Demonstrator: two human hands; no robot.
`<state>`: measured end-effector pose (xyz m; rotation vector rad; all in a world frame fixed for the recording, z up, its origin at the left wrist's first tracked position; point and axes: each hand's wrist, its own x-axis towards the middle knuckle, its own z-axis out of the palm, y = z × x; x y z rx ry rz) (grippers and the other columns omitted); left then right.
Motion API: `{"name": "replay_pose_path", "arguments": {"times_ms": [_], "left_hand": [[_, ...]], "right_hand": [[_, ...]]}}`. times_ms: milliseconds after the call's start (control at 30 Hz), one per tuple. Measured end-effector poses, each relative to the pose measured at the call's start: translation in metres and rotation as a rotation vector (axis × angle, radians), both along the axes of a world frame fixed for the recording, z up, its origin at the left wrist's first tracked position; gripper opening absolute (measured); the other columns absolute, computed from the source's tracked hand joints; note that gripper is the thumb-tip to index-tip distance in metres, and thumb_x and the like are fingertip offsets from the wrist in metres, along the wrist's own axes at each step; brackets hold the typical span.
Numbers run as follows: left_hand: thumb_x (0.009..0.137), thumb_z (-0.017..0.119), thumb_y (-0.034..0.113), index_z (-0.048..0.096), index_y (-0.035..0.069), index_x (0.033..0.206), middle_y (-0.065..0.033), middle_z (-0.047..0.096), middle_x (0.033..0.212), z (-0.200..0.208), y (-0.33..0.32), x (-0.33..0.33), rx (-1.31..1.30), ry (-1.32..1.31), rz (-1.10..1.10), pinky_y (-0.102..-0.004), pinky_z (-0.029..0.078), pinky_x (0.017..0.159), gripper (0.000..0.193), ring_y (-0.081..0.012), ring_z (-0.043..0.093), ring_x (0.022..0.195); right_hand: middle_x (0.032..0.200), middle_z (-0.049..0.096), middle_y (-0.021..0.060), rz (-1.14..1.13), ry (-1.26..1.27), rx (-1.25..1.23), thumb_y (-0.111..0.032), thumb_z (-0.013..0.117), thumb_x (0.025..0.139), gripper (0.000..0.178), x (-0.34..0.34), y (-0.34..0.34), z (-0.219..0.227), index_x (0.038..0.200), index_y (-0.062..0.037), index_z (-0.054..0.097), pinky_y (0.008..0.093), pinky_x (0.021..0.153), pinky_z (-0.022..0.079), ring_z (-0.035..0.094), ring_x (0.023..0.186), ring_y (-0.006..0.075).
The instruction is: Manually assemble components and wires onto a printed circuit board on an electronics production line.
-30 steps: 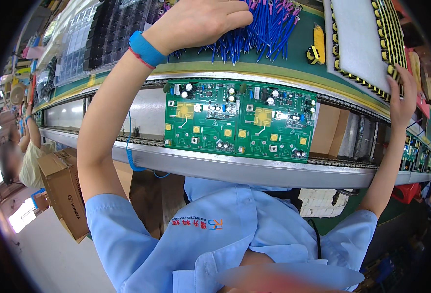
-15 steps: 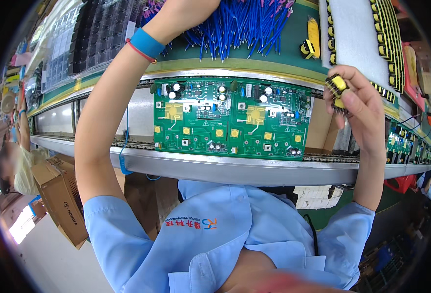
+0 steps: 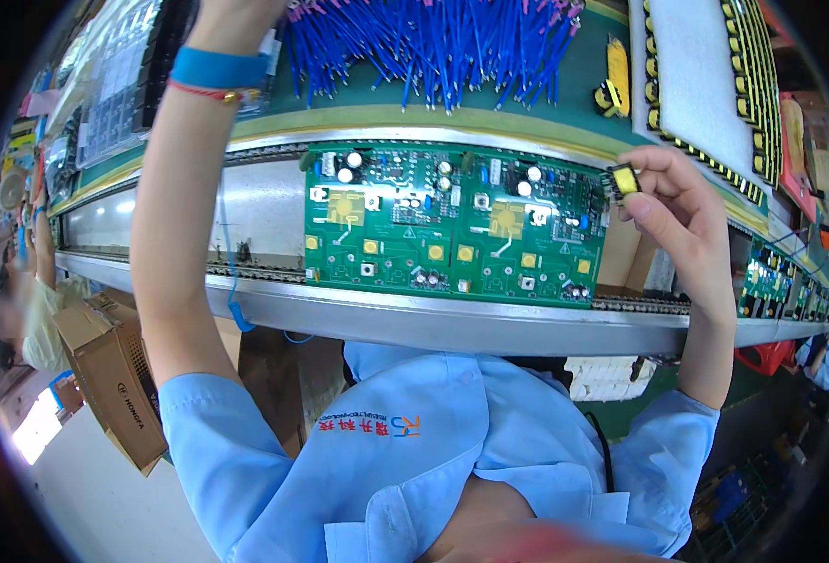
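Observation:
Pinched between the thumb and fingers of my right hand (image 3: pixel 689 220) is a small transformer (image 3: pixel 625 180), black with yellow tape and metal pins. It is held above the right end of a green circuit board (image 3: pixel 551 202). A second green circuit board (image 3: pixel 391 235) lies against that one on its left, and both carry capacitors, yellow pads and small parts. My left hand (image 3: pixel 238 21) reaches to the top edge, left of a bundle of blue wires (image 3: pixel 433 61). Its fingers are blurred and cut off by the edge, so what they touch is hidden.
A metal conveyor rail (image 3: pixel 386 319) runs across in front of me under the boards. Beyond it are black trays (image 3: pixel 161 66), a loose transformer (image 3: pixel 608 98) by a yellow strip (image 3: pixel 618 70), and white foam (image 3: pixel 696 84) with rows of transformers. A cardboard box (image 3: pixel 114 375) stands at left.
My left hand has moved left, away from the blue wires toward the trays. My right hand has turned the transformer and shifted it slightly left. The boards have moved slightly right in view.

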<state>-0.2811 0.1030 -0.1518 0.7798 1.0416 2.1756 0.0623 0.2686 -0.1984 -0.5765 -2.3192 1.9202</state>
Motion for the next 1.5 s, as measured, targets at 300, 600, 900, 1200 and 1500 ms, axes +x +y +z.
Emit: {"name": "replay_pose_path", "arguments": {"times_ms": [300,600,900,1200,1500], "left_hand": [[0.087,0.072,0.009,0.074,0.004,0.097,-0.0057,0.069,0.081,-0.037,-0.008,0.065,-0.192,1.149,0.063,-0.0222,0.047,0.059,0.012,-0.0101,0.06,0.067],[0.074,0.077,0.007,0.067,0.008,0.08,-0.005,0.053,0.073,-0.008,-0.032,0.092,-0.57,1.451,-0.139,-0.0358,0.04,0.062,0.012,-0.0234,0.055,0.07],[0.077,0.072,0.008,0.059,0.007,0.076,-0.0046,0.05,0.074,-0.032,-0.026,0.098,-0.463,1.451,-0.179,-0.034,0.037,0.065,0.013,-0.0216,0.052,0.071],[0.082,0.066,0.013,0.056,0.009,0.076,-0.0051,0.047,0.077,-0.028,-0.014,0.1,-0.509,1.648,-0.278,-0.0335,0.036,0.067,0.012,-0.0202,0.049,0.073],[0.081,0.06,0.015,0.054,0.01,0.073,-0.0032,0.044,0.076,-0.059,0.002,0.082,0.183,2.241,0.229,-0.0308,0.035,0.066,0.011,-0.0179,0.047,0.072]], "right_hand": [[0.082,0.067,0.0057,0.078,-0.034,0.962,-0.018,0.074,0.083,0.031,-0.007,-0.032,0.002,0.111,-0.0105,0.065,0.0364,0.06,0.051,0.066,0.073,0.0257],[0.084,0.067,0.0046,0.142,-0.027,1.172,-0.019,0.075,0.08,0.03,-0.012,-0.04,0.0,0.108,-0.0104,0.067,0.0352,0.061,0.051,0.066,0.077,0.024],[0.083,0.065,0.0049,0.101,-0.038,0.844,-0.015,0.077,0.079,0.024,-0.013,-0.032,0.023,0.1,-0.006,0.072,0.0316,0.06,0.047,0.062,0.071,0.0185],[0.107,0.064,0.0108,0.082,0.041,-0.038,-0.002,0.078,0.079,0.016,-0.005,-0.004,0.009,0.093,0.0031,0.071,0.0247,0.082,0.046,0.059,0.093,0.0137],[0.11,0.065,0.0134,0.091,0.042,-0.16,0.003,0.077,0.078,0.019,-0.003,0.002,0.007,0.096,0.0041,0.071,0.0258,0.081,0.052,0.063,0.095,0.0158]]}}
